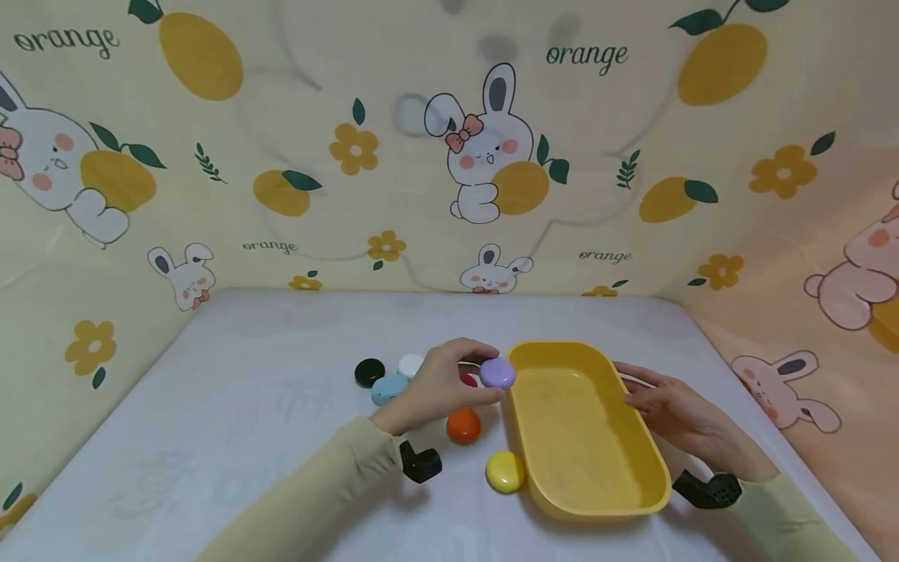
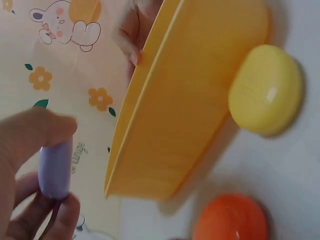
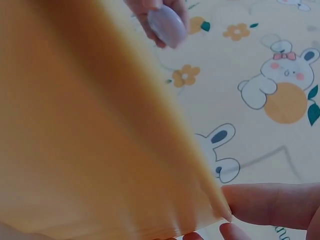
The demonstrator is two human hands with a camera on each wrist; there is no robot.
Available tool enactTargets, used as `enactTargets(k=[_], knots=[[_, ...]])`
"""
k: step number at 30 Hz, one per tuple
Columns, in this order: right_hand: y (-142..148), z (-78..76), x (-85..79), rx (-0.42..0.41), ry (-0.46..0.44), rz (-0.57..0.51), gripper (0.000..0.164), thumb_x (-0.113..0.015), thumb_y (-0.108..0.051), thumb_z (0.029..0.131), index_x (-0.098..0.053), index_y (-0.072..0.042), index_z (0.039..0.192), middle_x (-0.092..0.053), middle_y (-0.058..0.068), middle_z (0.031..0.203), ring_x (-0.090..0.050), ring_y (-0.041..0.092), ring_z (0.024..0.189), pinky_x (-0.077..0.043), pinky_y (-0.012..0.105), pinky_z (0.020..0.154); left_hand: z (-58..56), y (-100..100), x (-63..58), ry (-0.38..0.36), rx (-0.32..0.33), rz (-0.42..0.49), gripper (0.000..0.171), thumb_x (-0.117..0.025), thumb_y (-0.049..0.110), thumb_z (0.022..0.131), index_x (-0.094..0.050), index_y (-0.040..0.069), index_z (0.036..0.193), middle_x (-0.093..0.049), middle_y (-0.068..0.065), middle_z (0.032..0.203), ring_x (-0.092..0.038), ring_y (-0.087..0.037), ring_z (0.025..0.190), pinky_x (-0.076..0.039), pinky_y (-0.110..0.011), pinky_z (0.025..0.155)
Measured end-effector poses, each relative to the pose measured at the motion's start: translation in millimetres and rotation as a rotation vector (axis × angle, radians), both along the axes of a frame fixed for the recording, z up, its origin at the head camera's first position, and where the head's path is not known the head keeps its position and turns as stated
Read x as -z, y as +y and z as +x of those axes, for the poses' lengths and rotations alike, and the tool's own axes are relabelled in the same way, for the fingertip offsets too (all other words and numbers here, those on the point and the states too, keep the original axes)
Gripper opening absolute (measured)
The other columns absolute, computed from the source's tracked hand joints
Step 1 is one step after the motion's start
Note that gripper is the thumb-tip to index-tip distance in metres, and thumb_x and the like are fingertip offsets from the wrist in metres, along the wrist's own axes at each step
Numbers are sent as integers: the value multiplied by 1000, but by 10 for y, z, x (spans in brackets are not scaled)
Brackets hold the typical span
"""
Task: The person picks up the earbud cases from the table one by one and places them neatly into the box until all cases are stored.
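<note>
My left hand [image 1: 445, 382] pinches a smooth purple pebble-shaped piece [image 1: 497, 373] between thumb and fingers, just by the upper left rim of a yellow tray [image 1: 537, 476]. In the left wrist view the purple piece [image 2: 55, 170] is seen edge on, apart from the tray wall [image 2: 165, 130]. My right hand [image 1: 691, 414] grips the tray's right rim. The right wrist view shows its thumb [image 3: 272, 204] at the rim, with other fingertips partly hidden below. Nothing lies on the visible tray floor.
Left of the tray lie similar rounded pieces: yellow [image 1: 505, 472], orange [image 1: 463, 426], light blue [image 1: 389, 389], black [image 1: 369, 372] and white [image 1: 410, 364]. A red one [image 1: 468, 380] is mostly hidden behind my left hand. A patterned cloth [image 1: 393, 203] rises behind the white tabletop [image 1: 232, 406].
</note>
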State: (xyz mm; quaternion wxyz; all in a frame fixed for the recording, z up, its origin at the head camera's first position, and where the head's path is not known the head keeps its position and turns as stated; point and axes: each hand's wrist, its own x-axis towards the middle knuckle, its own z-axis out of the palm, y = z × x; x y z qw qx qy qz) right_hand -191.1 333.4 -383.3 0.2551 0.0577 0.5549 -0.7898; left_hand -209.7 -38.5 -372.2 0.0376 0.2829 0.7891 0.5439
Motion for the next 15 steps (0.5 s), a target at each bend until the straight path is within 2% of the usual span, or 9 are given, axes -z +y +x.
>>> enactTargets(k=[3, 7, 11, 15], knots=[[3, -4, -8, 7, 6, 30, 47, -53, 5, 97, -55, -15, 139, -63, -2, 125, -57, 23, 118, -44, 40, 102, -61, 167, 2, 54, -39, -16, 48, -85, 18, 79, -63, 7, 121, -61, 2, 113, -61, -13, 100, -52, -21, 86], [-7, -6, -11, 6, 23, 55, 53, -54, 5, 97, -46, -12, 146, -61, 0, 130, -56, 23, 120, -43, 40, 103, -140, 329, 15, 100, -60, -11, 46, -85, 17, 79, -65, 4, 118, -62, -1, 110, -62, -12, 96, -52, -19, 84], [-13, -8, -9, 10, 27, 65, 61, -55, 5, 96, -34, -7, 152, -58, 2, 134, -54, 24, 123, -43, 42, 103, -197, 447, 23, 101, -55, -24, 46, -85, 16, 78, -65, 3, 117, -62, -1, 110, -62, -10, 94, -52, -19, 82], [1, -1, 0, 18, 28, 75, 61, -56, 5, 95, -35, -7, 151, -60, 2, 132, -55, 24, 121, -45, 41, 101, -230, 531, 31, 86, -38, -38, 46, -85, 16, 78, -65, 3, 117, -63, 0, 109, -62, -8, 92, -53, -23, 84]])
